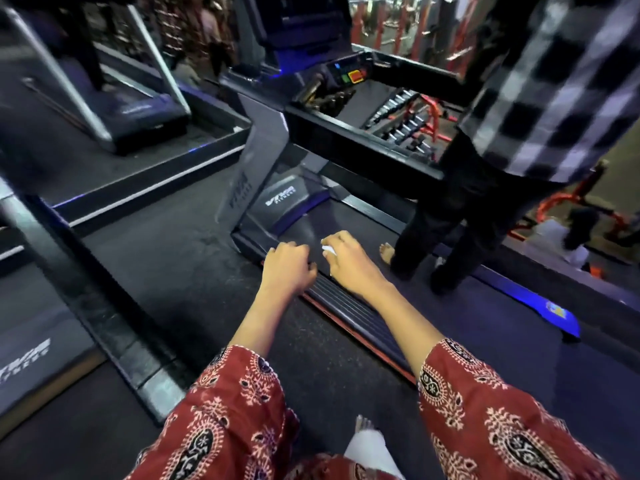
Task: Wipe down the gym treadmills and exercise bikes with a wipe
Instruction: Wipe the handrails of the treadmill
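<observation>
A black treadmill [346,310] runs from the middle of the view toward the lower right, with a ribbed side rail edged in red. My right hand [346,259] lies at the front of the belt, fingers curled over a small white wipe [328,250] that peeks out under them. My left hand [289,263] rests beside it on the side rail, fingers loosely bent, holding nothing. The treadmill's console [349,76] with red and green buttons stands above. Red patterned sleeves cover both my forearms.
A person in a black-and-white checked shirt and black trousers [460,216] stands barefoot on the same treadmill belt, right of my hands. Another treadmill [131,109] sits at upper left, a third [31,351] at the left edge. Dumbbell racks [408,123] lie beyond.
</observation>
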A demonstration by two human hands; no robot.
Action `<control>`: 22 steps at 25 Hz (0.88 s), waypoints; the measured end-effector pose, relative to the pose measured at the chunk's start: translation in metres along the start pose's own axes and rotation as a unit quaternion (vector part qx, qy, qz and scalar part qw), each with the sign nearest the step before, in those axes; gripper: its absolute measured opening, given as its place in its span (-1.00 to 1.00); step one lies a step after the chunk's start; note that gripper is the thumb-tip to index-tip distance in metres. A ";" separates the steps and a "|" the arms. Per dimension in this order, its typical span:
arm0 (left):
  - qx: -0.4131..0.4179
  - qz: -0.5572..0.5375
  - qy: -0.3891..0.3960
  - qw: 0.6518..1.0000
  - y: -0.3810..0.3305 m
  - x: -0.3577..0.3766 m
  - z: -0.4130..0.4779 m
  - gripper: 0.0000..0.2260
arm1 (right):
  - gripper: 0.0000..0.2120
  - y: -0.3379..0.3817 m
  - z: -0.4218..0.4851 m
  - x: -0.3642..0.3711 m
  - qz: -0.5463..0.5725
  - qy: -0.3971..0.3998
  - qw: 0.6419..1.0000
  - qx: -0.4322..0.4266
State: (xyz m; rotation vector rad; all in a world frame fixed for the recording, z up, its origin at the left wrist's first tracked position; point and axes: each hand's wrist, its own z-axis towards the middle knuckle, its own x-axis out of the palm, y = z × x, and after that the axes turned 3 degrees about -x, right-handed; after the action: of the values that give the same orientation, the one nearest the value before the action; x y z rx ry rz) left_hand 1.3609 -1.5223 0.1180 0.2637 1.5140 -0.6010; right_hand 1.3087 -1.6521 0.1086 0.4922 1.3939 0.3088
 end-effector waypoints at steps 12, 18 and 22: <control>-0.216 0.016 -0.064 0.974 0.044 0.197 0.071 -0.68 | -0.78 -0.141 0.114 0.160 0.065 0.057 0.977 -0.197; -0.269 0.005 -0.076 0.960 0.044 0.195 0.081 -0.67 | -0.78 -0.137 0.142 0.158 0.081 0.110 0.956 -0.260; -0.305 0.016 -0.083 0.949 0.059 0.188 0.085 -0.68 | -0.73 -0.121 0.167 0.163 0.089 0.122 0.943 -0.297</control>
State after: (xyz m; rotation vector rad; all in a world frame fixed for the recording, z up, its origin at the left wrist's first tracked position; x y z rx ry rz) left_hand 1.4548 -1.5560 -0.0722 -0.2347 1.4536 -0.1044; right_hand 1.4900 -1.7016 -0.0756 0.0758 1.4095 0.9302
